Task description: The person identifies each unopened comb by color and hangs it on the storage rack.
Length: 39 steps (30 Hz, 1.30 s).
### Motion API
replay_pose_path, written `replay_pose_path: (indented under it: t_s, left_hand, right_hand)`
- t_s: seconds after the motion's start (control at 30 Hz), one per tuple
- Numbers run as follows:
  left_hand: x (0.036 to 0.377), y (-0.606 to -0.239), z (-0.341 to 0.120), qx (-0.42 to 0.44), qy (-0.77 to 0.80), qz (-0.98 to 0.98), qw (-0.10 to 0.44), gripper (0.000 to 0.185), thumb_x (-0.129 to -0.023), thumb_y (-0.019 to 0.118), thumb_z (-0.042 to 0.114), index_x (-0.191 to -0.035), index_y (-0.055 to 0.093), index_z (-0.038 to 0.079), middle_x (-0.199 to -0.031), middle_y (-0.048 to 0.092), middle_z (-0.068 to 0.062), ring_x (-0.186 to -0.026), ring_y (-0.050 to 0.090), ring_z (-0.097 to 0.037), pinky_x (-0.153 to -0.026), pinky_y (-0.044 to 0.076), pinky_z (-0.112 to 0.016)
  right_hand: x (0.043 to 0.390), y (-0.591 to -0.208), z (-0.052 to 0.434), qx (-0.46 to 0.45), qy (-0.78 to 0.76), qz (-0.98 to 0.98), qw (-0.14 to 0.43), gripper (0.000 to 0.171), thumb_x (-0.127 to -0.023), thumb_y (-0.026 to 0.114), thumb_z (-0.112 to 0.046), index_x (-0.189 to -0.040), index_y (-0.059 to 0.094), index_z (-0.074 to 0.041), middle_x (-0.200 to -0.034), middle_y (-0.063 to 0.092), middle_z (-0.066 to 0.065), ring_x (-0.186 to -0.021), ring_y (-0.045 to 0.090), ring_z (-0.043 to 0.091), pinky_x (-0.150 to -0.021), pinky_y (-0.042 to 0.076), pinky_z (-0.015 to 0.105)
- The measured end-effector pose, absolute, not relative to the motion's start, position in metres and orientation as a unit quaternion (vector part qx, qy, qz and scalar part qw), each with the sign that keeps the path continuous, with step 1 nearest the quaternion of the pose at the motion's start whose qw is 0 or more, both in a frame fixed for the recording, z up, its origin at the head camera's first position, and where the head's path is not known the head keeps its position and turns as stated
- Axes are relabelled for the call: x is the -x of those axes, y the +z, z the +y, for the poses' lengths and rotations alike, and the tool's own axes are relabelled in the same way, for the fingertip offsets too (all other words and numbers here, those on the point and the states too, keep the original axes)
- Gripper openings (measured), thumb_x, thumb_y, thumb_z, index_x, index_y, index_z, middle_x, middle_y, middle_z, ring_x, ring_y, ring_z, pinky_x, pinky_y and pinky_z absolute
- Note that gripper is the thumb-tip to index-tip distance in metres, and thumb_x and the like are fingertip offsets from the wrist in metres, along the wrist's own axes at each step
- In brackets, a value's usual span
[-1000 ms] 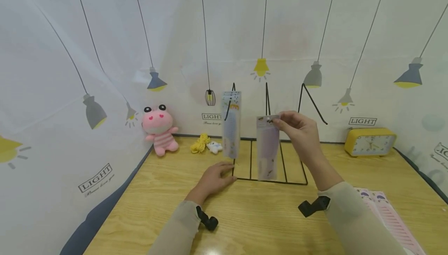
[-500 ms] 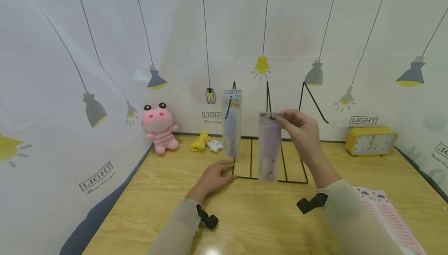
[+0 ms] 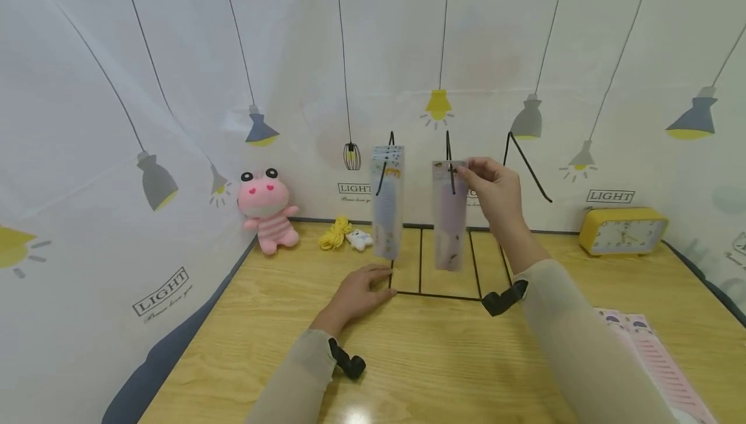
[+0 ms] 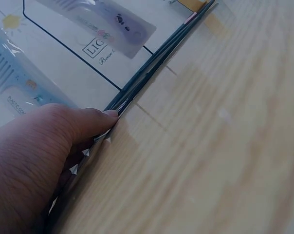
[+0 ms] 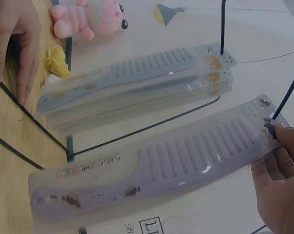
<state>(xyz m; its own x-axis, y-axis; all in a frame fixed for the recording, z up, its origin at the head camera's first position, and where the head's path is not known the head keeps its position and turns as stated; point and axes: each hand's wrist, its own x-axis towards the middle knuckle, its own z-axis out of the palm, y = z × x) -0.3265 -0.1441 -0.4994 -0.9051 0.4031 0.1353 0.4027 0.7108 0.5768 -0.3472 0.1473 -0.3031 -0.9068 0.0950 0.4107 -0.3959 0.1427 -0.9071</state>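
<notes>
My right hand (image 3: 498,197) pinches the top corner of a packaged purple comb (image 5: 195,158) between thumb and fingers. The middle hook (image 5: 289,95) of a black wire rack runs into the hole at the top of its clear sleeve, and in the head view the hook's tip shows in front of the sleeve. My left hand (image 3: 358,294) rests at the rack base's (image 3: 437,295) front left corner, its thumb (image 4: 91,122) on the wire. Several packaged blue combs (image 3: 387,210) hang together on the left hook, above that hand.
Pink packages (image 3: 655,359) lie on the table at the right. At the back stand a pink plush toy (image 3: 271,210) and a yellow clock (image 3: 625,231). A yellow yarn bundle (image 3: 335,234) and a small white figure (image 3: 359,239) lie left of the rack. The right hook (image 3: 529,168) holds nothing.
My right hand has raised the purple comb and moved it back onto the middle hook, whose tip now shows in front of the sleeve. The left hand has stayed at the rack's corner.
</notes>
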Motion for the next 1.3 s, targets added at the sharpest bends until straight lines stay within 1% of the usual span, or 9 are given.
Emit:
replay_pose_path:
  t_s: [0.13,0.2,0.3,0.47,0.67,0.9,1.03,1.13,1.3]
  left_hand:
    - [0.326,-0.498,-0.144,-0.218,0.315,0.924,0.002,0.057,-0.097,0.061,0.053,-0.146,0.055,0.025,-0.151,0.049,0.003,-0.141,0.041,-0.026,-0.115,0.035,-0.051]
    - [0.326,-0.497,-0.144,-0.216,0.317,0.923,0.004,0.057,-0.097,0.062,0.053,-0.146,0.055,0.026,-0.151,0.049,0.003,-0.142,0.041,-0.027,-0.115,0.035,-0.051]
    - [0.326,-0.497,-0.144,-0.217,0.321,0.922,0.003,0.057,-0.097,0.062,0.052,-0.146,0.056,0.025,-0.151,0.049,0.003,-0.142,0.041,-0.028,-0.115,0.034,-0.053]
    - [0.325,-0.497,-0.143,-0.218,0.321,0.922,0.005,0.057,-0.096,0.063,0.052,-0.146,0.056,0.026,-0.15,0.049,0.004,-0.142,0.041,-0.026,-0.116,0.034,-0.05]
    - [0.325,-0.496,-0.142,-0.217,0.319,0.922,0.003,0.056,-0.096,0.064,0.05,-0.145,0.056,0.025,-0.149,0.05,0.003,-0.141,0.042,-0.026,-0.116,0.034,-0.049]
    - [0.324,-0.495,-0.143,-0.215,0.318,0.924,0.001,0.056,-0.096,0.063,0.051,-0.145,0.056,0.025,-0.149,0.05,0.004,-0.14,0.043,-0.025,-0.115,0.035,-0.048]
    - [0.324,-0.496,-0.143,-0.217,0.318,0.923,0.002,0.057,-0.096,0.063,0.052,-0.146,0.056,0.025,-0.149,0.05,0.004,-0.14,0.043,-0.025,-0.115,0.035,-0.049]
    - [0.324,-0.497,-0.143,-0.218,0.316,0.923,0.002,0.057,-0.096,0.063,0.053,-0.146,0.056,0.025,-0.15,0.05,0.004,-0.141,0.042,-0.025,-0.115,0.035,-0.049]
    - [0.324,-0.496,-0.143,-0.214,0.314,0.925,0.001,0.057,-0.096,0.062,0.052,-0.147,0.055,0.025,-0.151,0.049,0.003,-0.142,0.04,-0.026,-0.116,0.033,-0.05]
  right_hand:
    - [0.361,-0.299,0.146,-0.089,0.645,-0.735,0.191,0.039,-0.092,0.074,-0.039,-0.114,0.07,-0.007,-0.108,0.071,0.003,-0.1,0.064,0.015,-0.09,0.054,0.038]
    - [0.366,-0.299,0.145,-0.085,0.643,-0.736,0.195,0.037,-0.093,0.073,-0.038,-0.114,0.07,-0.007,-0.109,0.071,0.004,-0.1,0.064,0.015,-0.091,0.054,0.039]
    - [0.374,-0.298,0.143,-0.083,0.639,-0.737,0.202,0.035,-0.094,0.072,-0.036,-0.112,0.07,-0.007,-0.108,0.071,0.003,-0.1,0.064,0.015,-0.09,0.054,0.035]
    - [0.383,-0.298,0.141,-0.079,0.638,-0.736,0.212,0.032,-0.095,0.071,-0.033,-0.111,0.07,-0.006,-0.106,0.071,0.002,-0.099,0.064,0.014,-0.083,0.053,0.024]
    - [0.388,-0.299,0.14,-0.071,0.639,-0.737,0.209,0.032,-0.096,0.07,-0.032,-0.114,0.07,-0.005,-0.11,0.071,0.005,-0.101,0.064,0.013,-0.088,0.053,0.025]
    - [0.387,-0.3,0.141,-0.065,0.644,-0.735,0.201,0.034,-0.096,0.07,-0.032,-0.118,0.068,-0.005,-0.112,0.071,0.005,-0.107,0.066,0.021,-0.09,0.053,0.026]
    - [0.381,-0.305,0.145,-0.055,0.644,-0.735,0.202,0.039,-0.096,0.069,-0.037,-0.121,0.068,-0.008,-0.115,0.07,0.005,-0.109,0.066,0.023,-0.092,0.052,0.028]
    - [0.376,-0.311,0.15,-0.05,0.645,-0.734,0.206,0.042,-0.096,0.067,-0.043,-0.121,0.068,-0.01,-0.115,0.071,0.005,-0.107,0.065,0.02,-0.09,0.051,0.027]
    - [0.365,-0.323,0.162,-0.067,0.649,-0.731,0.199,0.046,-0.095,0.068,-0.047,-0.12,0.068,-0.008,-0.113,0.072,0.006,-0.101,0.064,0.014,-0.088,0.051,0.025]
